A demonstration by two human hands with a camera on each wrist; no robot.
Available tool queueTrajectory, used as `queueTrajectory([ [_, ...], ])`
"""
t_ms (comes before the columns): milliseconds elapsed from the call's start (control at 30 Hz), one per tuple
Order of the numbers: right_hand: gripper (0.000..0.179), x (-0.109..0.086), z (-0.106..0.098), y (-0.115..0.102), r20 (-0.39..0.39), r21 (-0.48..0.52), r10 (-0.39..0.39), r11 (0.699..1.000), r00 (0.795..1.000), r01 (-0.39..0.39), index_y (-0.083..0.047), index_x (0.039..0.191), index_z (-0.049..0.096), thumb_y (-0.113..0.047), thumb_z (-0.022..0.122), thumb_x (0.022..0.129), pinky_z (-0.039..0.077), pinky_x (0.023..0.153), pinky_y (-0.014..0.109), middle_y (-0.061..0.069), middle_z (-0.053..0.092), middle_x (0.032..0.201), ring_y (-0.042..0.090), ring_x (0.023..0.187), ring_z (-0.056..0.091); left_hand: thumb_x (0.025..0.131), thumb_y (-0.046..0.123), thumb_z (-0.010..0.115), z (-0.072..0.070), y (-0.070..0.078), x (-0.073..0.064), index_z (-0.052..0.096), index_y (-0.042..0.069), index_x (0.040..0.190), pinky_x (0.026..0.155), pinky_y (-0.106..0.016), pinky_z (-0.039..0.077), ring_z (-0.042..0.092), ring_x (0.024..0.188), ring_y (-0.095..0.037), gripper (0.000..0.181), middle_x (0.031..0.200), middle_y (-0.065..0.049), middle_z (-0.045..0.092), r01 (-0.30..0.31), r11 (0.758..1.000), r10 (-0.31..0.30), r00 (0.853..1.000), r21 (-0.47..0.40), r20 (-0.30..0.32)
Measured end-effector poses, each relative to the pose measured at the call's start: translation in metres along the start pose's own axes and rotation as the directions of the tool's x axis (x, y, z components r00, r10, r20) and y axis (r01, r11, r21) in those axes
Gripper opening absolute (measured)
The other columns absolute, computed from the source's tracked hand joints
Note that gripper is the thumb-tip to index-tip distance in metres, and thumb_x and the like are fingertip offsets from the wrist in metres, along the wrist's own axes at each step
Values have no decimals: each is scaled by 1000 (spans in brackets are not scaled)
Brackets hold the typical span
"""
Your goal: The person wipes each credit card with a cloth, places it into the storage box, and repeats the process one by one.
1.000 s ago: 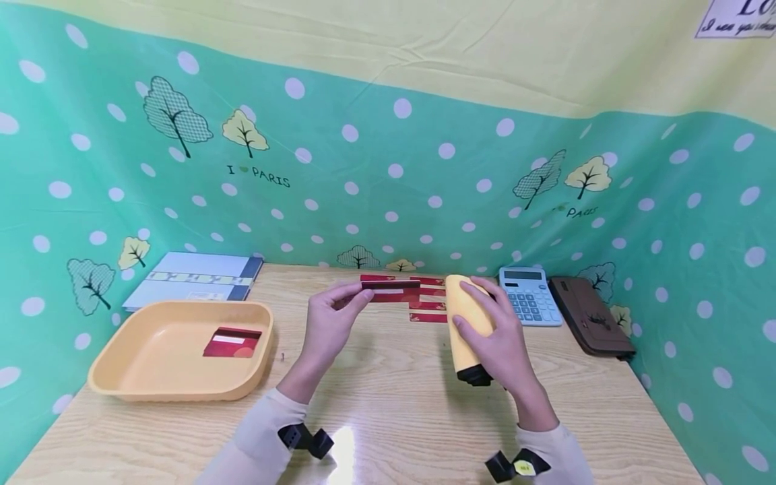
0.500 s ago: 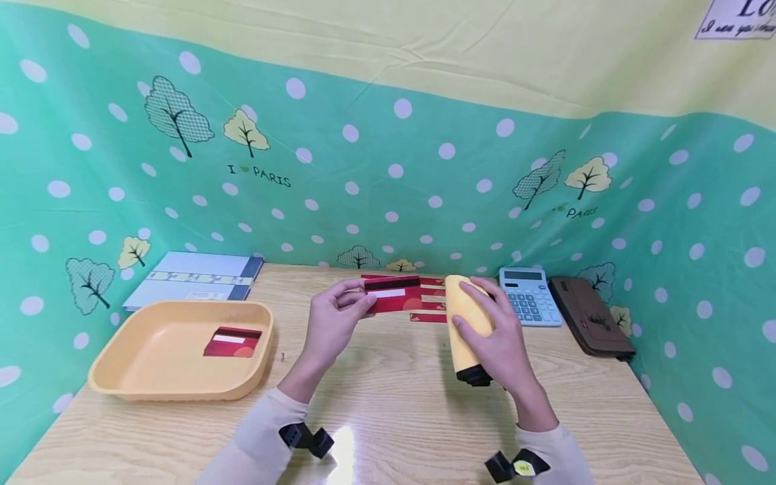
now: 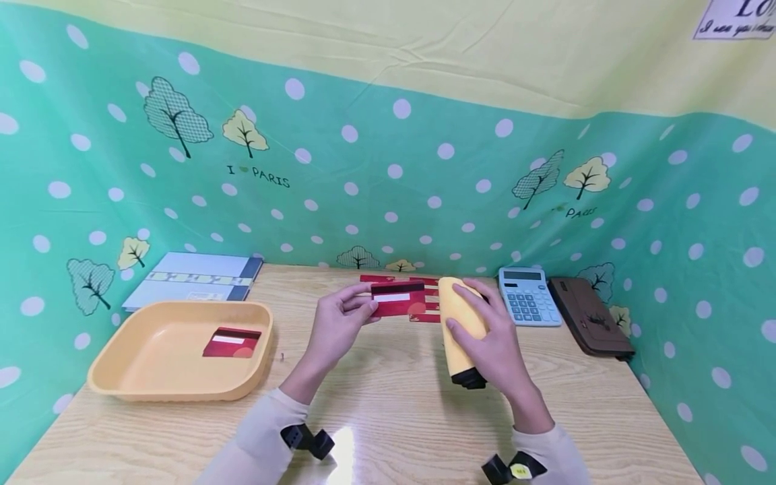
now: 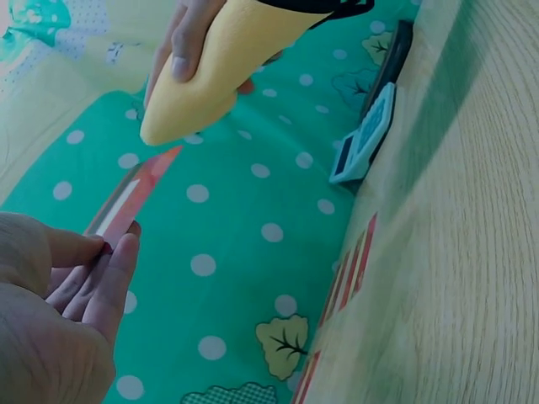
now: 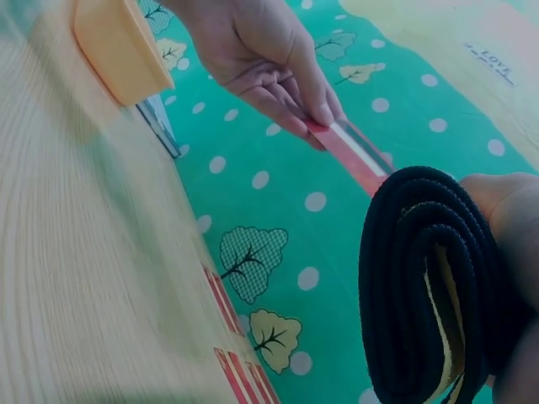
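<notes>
My left hand [image 3: 339,320] pinches a red bank card [image 3: 398,298] between thumb and fingers. The card's dark stripe and white strip face the head camera. My right hand [image 3: 494,337] grips a soft yellow roll [image 3: 461,327] with a black end. Its folded black layers [image 5: 404,278] show a yellow lining in the right wrist view. The card's free end is close to the roll, and in the right wrist view the roll overlaps it. Behind the held card lie several red cards [image 3: 426,318] on the table, partly hidden by it and the roll.
A yellow tray [image 3: 145,343] with a red card [image 3: 233,342] in it stands at the left. Behind it lies a blue-grey folder [image 3: 194,276]. At the back right are a blue calculator [image 3: 530,300] and a brown zipped case [image 3: 591,316]. A patterned curtain [image 3: 376,188] encloses the table.
The held card has turned from nearly edge-on to showing its striped face. My left hand has shifted slightly right with it, while my right hand and the roll have moved slightly left.
</notes>
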State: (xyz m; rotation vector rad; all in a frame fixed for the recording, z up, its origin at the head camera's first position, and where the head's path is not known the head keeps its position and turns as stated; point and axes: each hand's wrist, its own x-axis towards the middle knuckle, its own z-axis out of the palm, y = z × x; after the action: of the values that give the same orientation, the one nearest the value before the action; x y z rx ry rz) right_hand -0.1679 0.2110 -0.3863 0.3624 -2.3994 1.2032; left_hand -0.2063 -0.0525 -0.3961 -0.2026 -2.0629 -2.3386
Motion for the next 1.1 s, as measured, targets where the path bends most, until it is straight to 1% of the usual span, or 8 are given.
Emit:
queueTrajectory([
  [67, 59, -1, 2, -1, 5, 0, -4, 1000, 1000, 4, -23, 142, 64, -8, 81, 87, 46, 91, 17, 0, 50, 153, 20, 134, 48, 94, -8, 67, 1, -1, 0, 66, -2, 133, 83, -32, 67, 78, 88, -14, 39, 115, -30, 74, 0, 1000, 0, 1000, -3, 10],
  [267, 59, -3, 7, -5, 21, -11, -6, 1000, 1000, 6, -25, 142, 64, -10, 81, 88, 51, 81, 19, 1, 51, 153, 19, 122, 53, 94, -7, 68, 2, -3, -1, 66, 3, 133, 83, -35, 67, 79, 93, -25, 41, 113, -29, 74, 1, 1000, -1, 1000, 5, 26],
  [367, 59, -4, 9, -5, 24, -9, -19, 1000, 1000, 19, -25, 142, 64, -9, 81, 88, 50, 83, 18, 1, 51, 153, 21, 124, 54, 94, -7, 68, 3, -5, -2, 67, 4, 134, 83, -35, 67, 79, 93, -28, 41, 112, -28, 75, 0, 1000, -1, 999, 17, 35],
  [500, 60, -5, 12, -5, 28, -5, -37, 999, 999, 38, -23, 142, 64, -8, 81, 87, 50, 86, 17, 3, 51, 153, 24, 131, 53, 93, -7, 68, 5, -6, -3, 67, 5, 134, 82, -35, 67, 79, 93, -27, 42, 111, -28, 75, -4, 1000, 3, 999, 24, 42],
  [600, 59, -5, 13, -5, 38, -8, -30, 1000, 999, 30, -24, 142, 64, -9, 81, 87, 50, 89, 18, 3, 50, 153, 23, 134, 53, 94, -7, 68, 6, -5, -4, 66, 5, 134, 81, -35, 67, 79, 91, -25, 42, 111, -28, 75, -1, 1000, -1, 999, 24, 52],
  [700, 59, -6, 14, -6, 43, -11, -17, 1000, 999, 17, -25, 142, 64, -11, 82, 88, 51, 89, 19, 4, 50, 154, 22, 132, 53, 94, -7, 67, 7, -4, -5, 66, 6, 135, 82, -36, 67, 79, 90, -23, 42, 111, -28, 75, 5, 1000, -6, 998, 12, 69],
  [867, 60, -6, 15, -7, 37, -18, -26, 999, 999, 27, -24, 142, 64, -9, 82, 87, 52, 89, 23, 6, 51, 154, 25, 133, 54, 96, -7, 66, 10, -4, -6, 65, 5, 137, 84, -37, 67, 79, 92, -22, 42, 114, -29, 74, 23, 1000, -21, 995, -14, 99],
  [1100, 61, -9, 22, -10, 56, -26, -26, 999, 998, 27, -26, 142, 64, -9, 82, 87, 54, 88, 27, 2, 50, 154, 25, 134, 53, 97, -7, 64, 13, -6, -8, 64, 5, 137, 84, -36, 67, 78, 94, -23, 42, 112, -28, 75, 56, 998, -53, 993, -22, 110],
])
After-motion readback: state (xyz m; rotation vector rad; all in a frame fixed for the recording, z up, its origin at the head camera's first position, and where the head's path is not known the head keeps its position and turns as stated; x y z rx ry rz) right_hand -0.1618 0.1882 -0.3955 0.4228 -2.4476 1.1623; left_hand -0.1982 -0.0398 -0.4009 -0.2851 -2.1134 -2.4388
